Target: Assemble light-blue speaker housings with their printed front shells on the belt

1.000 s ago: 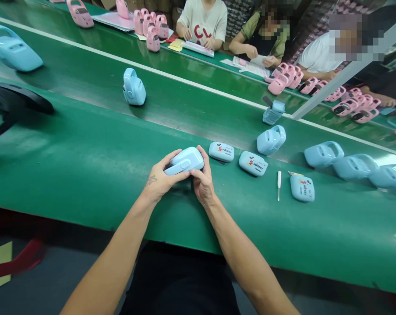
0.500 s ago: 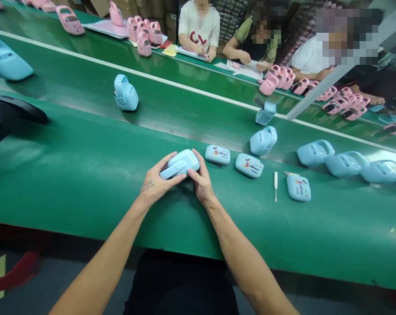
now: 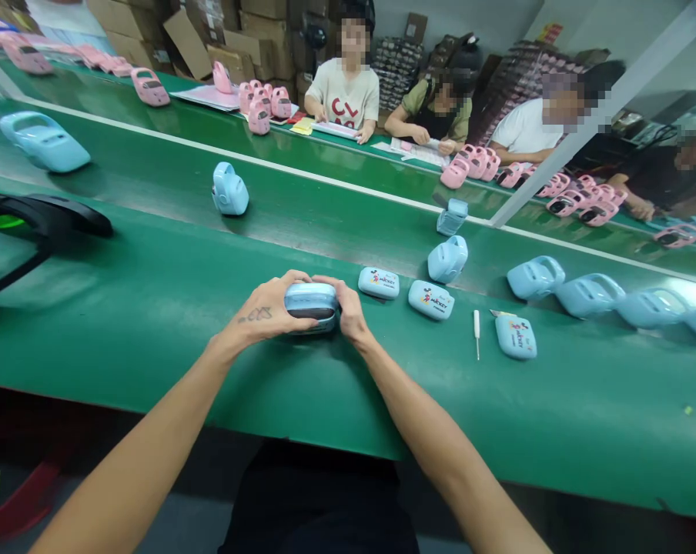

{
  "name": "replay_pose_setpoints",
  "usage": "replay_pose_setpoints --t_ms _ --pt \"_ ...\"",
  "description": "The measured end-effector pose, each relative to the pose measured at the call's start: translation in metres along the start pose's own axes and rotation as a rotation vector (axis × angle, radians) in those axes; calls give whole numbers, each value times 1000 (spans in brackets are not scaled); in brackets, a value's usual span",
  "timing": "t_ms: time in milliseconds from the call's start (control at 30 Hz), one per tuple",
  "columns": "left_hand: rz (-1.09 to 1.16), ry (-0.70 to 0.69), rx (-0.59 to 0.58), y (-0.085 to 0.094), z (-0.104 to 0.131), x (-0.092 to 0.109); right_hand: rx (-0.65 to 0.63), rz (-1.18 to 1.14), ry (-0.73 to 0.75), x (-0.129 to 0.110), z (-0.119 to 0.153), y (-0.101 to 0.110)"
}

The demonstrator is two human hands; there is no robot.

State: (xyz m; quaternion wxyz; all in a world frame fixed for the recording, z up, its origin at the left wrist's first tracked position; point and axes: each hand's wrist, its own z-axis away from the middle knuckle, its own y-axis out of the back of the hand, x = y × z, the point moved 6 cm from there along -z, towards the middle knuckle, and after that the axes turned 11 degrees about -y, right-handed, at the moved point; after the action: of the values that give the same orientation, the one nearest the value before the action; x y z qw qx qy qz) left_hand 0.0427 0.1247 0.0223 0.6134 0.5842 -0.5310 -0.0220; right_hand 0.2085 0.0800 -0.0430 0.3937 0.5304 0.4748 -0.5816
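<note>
- One light-blue case (image 3: 311,295) with a dark band is held over the near edge side of the green bench (image 3: 152,315); whether the bench is touched cannot be told.
- The case is clamped between the left hand (image 3: 270,310) and the right hand (image 3: 349,309).
- Two printed covers (image 3: 378,283) are set right of the right hand.
- Farther right, a screwdriver (image 3: 476,325) is laid near a third cover (image 3: 516,338).
- Beyond, pink cases (image 3: 259,117) are grouped before co-workers (image 3: 345,94).

Work hall: a long green table (image 3: 152,331) spans the frame, crossed by a pale strip (image 3: 325,178); cardboard boxes (image 3: 261,46) stand upper left; upper right — pale wall (image 3: 469,27) and slanting post (image 3: 556,161); lower left — grey floor (image 3: 186,515).
</note>
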Motion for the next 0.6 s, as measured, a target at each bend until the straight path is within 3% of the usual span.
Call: replay_pose_setpoints --t_ms 200,300,433,600 --pt "444 81 372 -36 15 -37 134 22 -13 12 -11 -11" --pt "491 73 546 -48 24 -37 159 -30 -20 19 -5 -9" --pt "585 82 647 -56 25 -33 172 -37 -37 23 3 -10" --pt "608 278 818 -61 28 -34 332 122 12 17 11 -10"
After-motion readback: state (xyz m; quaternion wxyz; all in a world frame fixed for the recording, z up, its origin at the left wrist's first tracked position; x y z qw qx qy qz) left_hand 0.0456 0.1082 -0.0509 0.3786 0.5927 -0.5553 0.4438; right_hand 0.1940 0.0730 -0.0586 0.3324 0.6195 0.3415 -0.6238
